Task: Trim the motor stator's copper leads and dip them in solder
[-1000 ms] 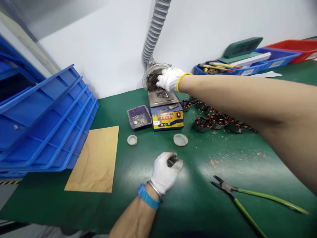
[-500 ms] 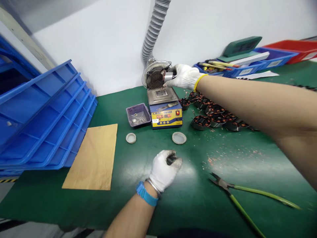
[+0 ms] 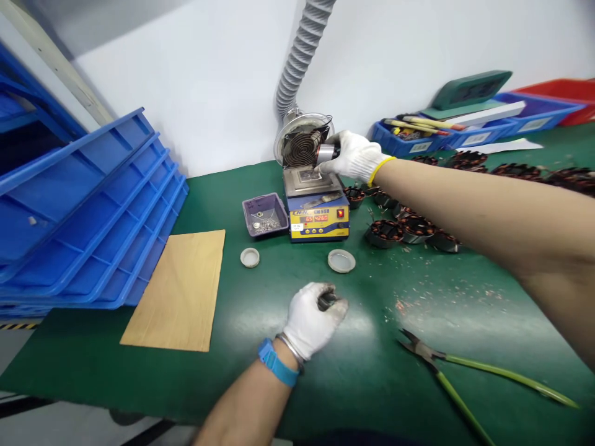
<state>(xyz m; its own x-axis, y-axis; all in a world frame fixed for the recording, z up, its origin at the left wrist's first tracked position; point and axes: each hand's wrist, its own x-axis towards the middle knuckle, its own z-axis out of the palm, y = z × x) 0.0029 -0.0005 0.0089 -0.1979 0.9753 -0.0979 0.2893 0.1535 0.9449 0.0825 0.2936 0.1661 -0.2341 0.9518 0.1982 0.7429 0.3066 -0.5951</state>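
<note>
My right hand (image 3: 354, 156), in a white glove, reaches far across the green bench and grips a small silver motor part (image 3: 325, 153) over the top plate of the blue and yellow solder pot (image 3: 317, 209). Just behind it stands a round fan grille (image 3: 300, 145) on a grey ribbed hose (image 3: 303, 56). My left hand (image 3: 312, 319), also gloved, rests near the front of the bench with its fingers closed around a small dark part (image 3: 326, 301). A blue band sits on that wrist.
Copper-wound stators (image 3: 404, 228) lie in a row right of the pot. Green-handled cutters (image 3: 469, 368) lie front right. A purple tray (image 3: 264, 215), two round lids (image 3: 341, 261), a brown sheet (image 3: 179, 288), stacked blue crates (image 3: 83, 204) and bins of tools (image 3: 465, 130) surround the bench.
My right hand has drawn back from the fan grille to the right, now holding the silver part over the pot. The left hand has stayed in place.
</note>
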